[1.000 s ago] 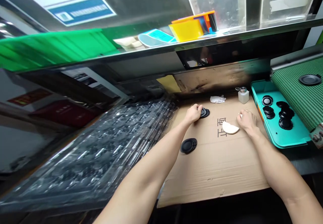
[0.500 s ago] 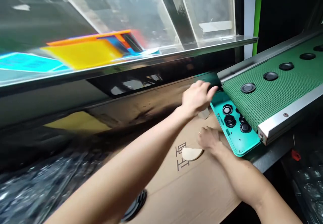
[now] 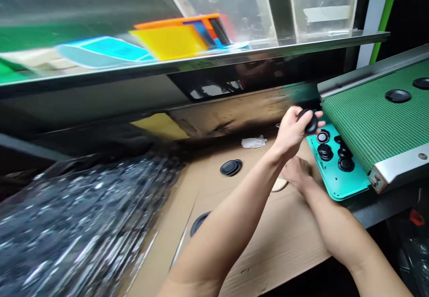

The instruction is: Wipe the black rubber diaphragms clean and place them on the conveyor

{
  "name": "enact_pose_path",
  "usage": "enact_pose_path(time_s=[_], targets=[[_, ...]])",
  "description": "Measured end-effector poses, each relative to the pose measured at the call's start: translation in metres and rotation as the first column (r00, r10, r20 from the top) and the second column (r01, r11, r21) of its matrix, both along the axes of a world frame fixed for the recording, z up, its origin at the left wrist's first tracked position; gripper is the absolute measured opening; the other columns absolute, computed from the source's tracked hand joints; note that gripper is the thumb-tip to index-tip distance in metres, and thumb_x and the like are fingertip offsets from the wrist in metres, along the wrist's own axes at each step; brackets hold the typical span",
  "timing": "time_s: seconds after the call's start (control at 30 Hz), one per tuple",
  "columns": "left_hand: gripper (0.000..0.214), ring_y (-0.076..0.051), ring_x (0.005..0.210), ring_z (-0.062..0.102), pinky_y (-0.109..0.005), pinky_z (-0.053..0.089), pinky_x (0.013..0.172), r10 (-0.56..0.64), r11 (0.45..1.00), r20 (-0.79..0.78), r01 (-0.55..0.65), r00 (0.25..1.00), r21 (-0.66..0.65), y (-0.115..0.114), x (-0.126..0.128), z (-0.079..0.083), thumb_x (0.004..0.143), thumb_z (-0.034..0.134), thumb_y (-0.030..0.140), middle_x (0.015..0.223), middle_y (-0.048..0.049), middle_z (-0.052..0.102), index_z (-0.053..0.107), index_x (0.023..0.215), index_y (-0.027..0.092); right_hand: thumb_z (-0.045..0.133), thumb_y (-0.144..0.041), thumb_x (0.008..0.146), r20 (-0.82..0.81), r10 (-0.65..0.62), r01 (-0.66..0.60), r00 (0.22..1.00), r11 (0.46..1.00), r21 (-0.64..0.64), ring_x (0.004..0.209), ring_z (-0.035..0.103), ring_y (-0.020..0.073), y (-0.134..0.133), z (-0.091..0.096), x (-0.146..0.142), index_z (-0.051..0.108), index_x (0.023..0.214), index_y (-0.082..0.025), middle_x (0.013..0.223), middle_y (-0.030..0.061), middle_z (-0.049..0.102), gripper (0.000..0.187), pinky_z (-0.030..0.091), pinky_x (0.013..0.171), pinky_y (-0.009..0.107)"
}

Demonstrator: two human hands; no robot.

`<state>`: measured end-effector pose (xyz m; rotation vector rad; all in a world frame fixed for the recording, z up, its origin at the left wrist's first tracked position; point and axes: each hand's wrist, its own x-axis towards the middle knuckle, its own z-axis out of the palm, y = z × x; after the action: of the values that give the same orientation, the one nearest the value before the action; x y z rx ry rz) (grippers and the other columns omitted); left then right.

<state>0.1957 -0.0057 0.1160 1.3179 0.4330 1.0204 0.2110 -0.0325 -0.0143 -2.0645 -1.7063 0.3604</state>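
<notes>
Black disc [image 3: 311, 121] sits gripped in the left hand [image 3: 291, 134], fingers curled around it, raised near the corner of the teal tray [image 3: 330, 181] beside the green mesh conveyor belt [image 3: 372, 123]. The right hand [image 3: 296, 173] lies palm-down on the cardboard sheet [image 3: 264, 239], just touching a cream half-moon pad [image 3: 279, 185]; whether it grasps anything cannot be told. More black discs [image 3: 346, 164] sit in the tray, and a stack of black discs [image 3: 231, 167] lies on the cardboard.

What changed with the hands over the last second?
The left hand lifted a black round disc off the stack on the cardboard and carried it rightward toward the teal tray, fingers gripping it. The right hand stayed beside the cream pad; the stack remains.
</notes>
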Motion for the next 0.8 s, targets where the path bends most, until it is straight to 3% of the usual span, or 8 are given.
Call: enact_pose_path(time_s=[0.17, 0.23, 0.3, 0.4, 0.5, 0.57, 0.67, 0.8], targets=[[0.052, -0.019, 0.059, 0.071, -0.02, 0.041, 0.041, 0.282, 0.903, -0.037, -0.278, 0.959, -0.327, -0.013, -0.122, -0.081, 0.08, 0.08, 0.057, 0.087, -0.0046, 0.076, 0.048, 0.101, 0.023, 0.046, -0.027, 0.101, 0.158, -0.009, 0.011, 0.987, 1.0, -0.016, 0.113, 0.066, 0.0286, -0.003, 0.006, 0.002, 0.072, 0.119, -0.017, 0.122, 0.0165, 0.072, 0.033, 0.05, 0.093, 0.038], [0.056, -0.018, 0.055, 0.069, -0.021, 0.038, 0.039, 0.33, 0.854, 0.006, -0.296, 0.944, -0.429, -0.012, -0.151, -0.108, 0.087, 0.064, 0.072, 0.084, -0.0063, 0.074, 0.053, 0.108, 0.021, 0.048, -0.034, 0.102, 0.27, -0.029, 0.011, 0.963, 0.998, 0.07, 0.122, 0.058, 0.0326, -0.007, 0.011, -0.001, 0.069, 0.124, -0.016, 0.128, 0.0188, 0.068, 0.035, 0.046, 0.099, 0.042], [0.065, -0.017, 0.056, 0.068, -0.022, 0.038, 0.041, 0.403, 0.802, 0.072, -0.315, 0.912, -0.507, -0.006, -0.166, -0.125, 0.094, 0.044, 0.079, 0.086, -0.0089, 0.073, 0.059, 0.112, 0.018, 0.05, -0.046, 0.103, 0.328, 0.059, -0.107, 0.943, 0.986, 0.129, 0.124, 0.055, 0.0336, -0.014, 0.019, -0.007, 0.065, 0.133, -0.018, 0.132, 0.0184, 0.065, 0.043, 0.043, 0.102, 0.044], [0.064, -0.016, 0.059, 0.068, -0.022, 0.04, 0.044, 0.497, 0.736, 0.114, -0.348, 0.86, -0.581, 0.004, -0.171, -0.137, 0.102, 0.036, 0.071, 0.088, -0.0108, 0.072, 0.064, 0.109, 0.014, 0.06, -0.053, 0.098, 0.348, 0.331, -0.36, 0.877, 0.933, 0.02, 0.117, 0.059, 0.0307, -0.026, 0.026, -0.018, 0.063, 0.139, -0.026, 0.126, 0.0126, 0.068, 0.049, 0.044, 0.1, 0.042], [0.052, -0.015, 0.065, 0.069, -0.023, 0.047, 0.051, 0.515, 0.708, 0.139, -0.329, 0.846, -0.625, 0.011, -0.17, -0.14, 0.105, 0.043, 0.06, 0.094, -0.0116, 0.072, 0.065, 0.109, 0.013, 0.064, -0.042, 0.096, 0.317, 0.448, -0.451, 0.836, 0.89, -0.067, 0.109, 0.063, 0.028, -0.026, 0.023, -0.022, 0.068, 0.133, -0.028, 0.117, 0.0097, 0.07, 0.04, 0.045, 0.098, 0.041], [0.039, -0.016, 0.071, 0.071, -0.026, 0.054, 0.062, 0.531, 0.687, 0.192, -0.286, 0.825, -0.668, 0.012, -0.17, -0.14, 0.106, 0.048, 0.049, 0.098, -0.0114, 0.073, 0.063, 0.108, 0.014, 0.06, -0.039, 0.098, 0.245, 0.399, -0.425, 0.883, 0.903, 0.06, 0.107, 0.064, 0.027, -0.02, 0.016, -0.023, 0.069, 0.131, -0.025, 0.113, 0.0106, 0.07, 0.037, 0.047, 0.097, 0.04], [0.02, -0.019, 0.085, 0.073, -0.033, 0.058, 0.084, 0.503, 0.663, 0.295, -0.143, 0.812, -0.735, 0.011, -0.169, -0.138, 0.104, 0.048, 0.029, 0.097, -0.011, 0.073, 0.061, 0.096, 0.016, 0.058, -0.051, 0.098, 0.027, 0.238, -0.233, 0.971, 0.911, 0.341, 0.101, 0.065, 0.0262, -0.011, 0.003, -0.029, 0.066, 0.134, -0.021, 0.113, 0.0126, 0.07, 0.048, 0.052, 0.091, 0.039], [0.031, -0.028, 0.107, 0.073, -0.044, 0.053, 0.107, 0.362, 0.631, 0.397, 0.091, 0.843, -0.77, 0.003, -0.164, -0.132, 0.101, 0.041, 0.026, 0.099, -0.0164, 0.075, 0.068, 0.095, 0.013, 0.058, -0.058, 0.098, -0.043, 0.213, -0.175, 0.976, 0.886, 0.43, 0.094, 0.065, 0.0255, -0.013, -0.01, -0.052, 0.069, 0.132, -0.021, 0.11, 0.0121, 0.069, 0.052, 0.055, 0.086, 0.04]])
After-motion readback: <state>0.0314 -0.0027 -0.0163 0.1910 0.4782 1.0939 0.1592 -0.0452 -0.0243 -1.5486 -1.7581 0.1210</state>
